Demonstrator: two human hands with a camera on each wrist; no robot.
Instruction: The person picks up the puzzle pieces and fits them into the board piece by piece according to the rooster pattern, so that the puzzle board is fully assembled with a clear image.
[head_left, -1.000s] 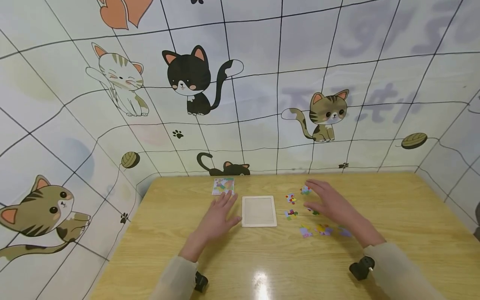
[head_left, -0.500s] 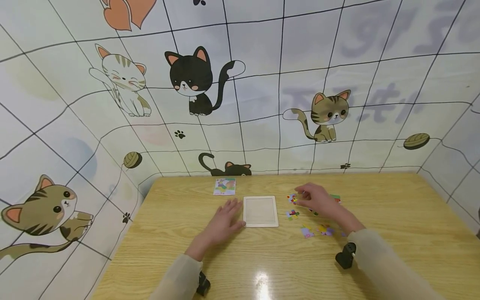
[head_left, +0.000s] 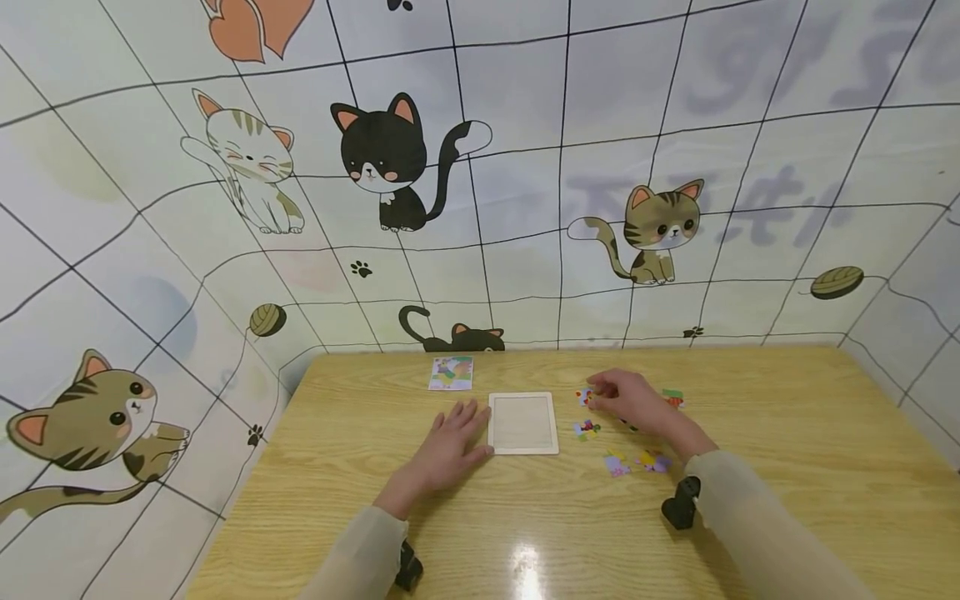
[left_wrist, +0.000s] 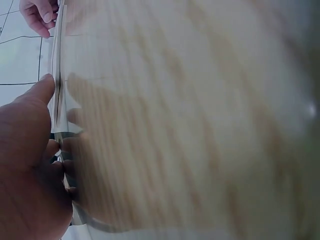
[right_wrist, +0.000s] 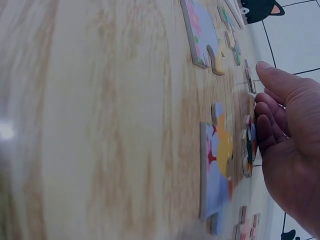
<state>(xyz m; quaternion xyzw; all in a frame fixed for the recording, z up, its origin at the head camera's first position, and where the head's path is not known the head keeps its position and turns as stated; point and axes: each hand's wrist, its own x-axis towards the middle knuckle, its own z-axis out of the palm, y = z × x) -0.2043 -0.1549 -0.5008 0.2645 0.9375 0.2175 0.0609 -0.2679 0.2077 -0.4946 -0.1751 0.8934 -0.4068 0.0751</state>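
My left hand [head_left: 448,450] lies with fingers spread on the wooden table, at the left side of a square white puzzle tray [head_left: 555,423]. Its thumb meets the tray's lower left corner, and the fingertips are at its left rim. Right of the tray, my right hand [head_left: 633,402] is low over loose jigsaw pieces, its fingers curled. Thumb and forefinger are at a red and blue jigsaw piece [head_left: 582,397], partly hidden by them. Whether they pinch a piece cannot be made out. In the right wrist view, a yellow and lilac piece [right_wrist: 215,160] lies below the hand [right_wrist: 292,130].
A small picture card [head_left: 451,373] lies at the back left of the table [head_left: 352,467]. Other jigsaw pieces lie around the right hand, among them a green and red one [head_left: 672,398] and a lilac one [head_left: 617,463]. A cat-print wall [head_left: 525,275] stands behind the table.
My right hand has moved left and its fingers have curled; a green and red piece now shows behind it. My left hand has slid from beside the card down along the tray's left side.
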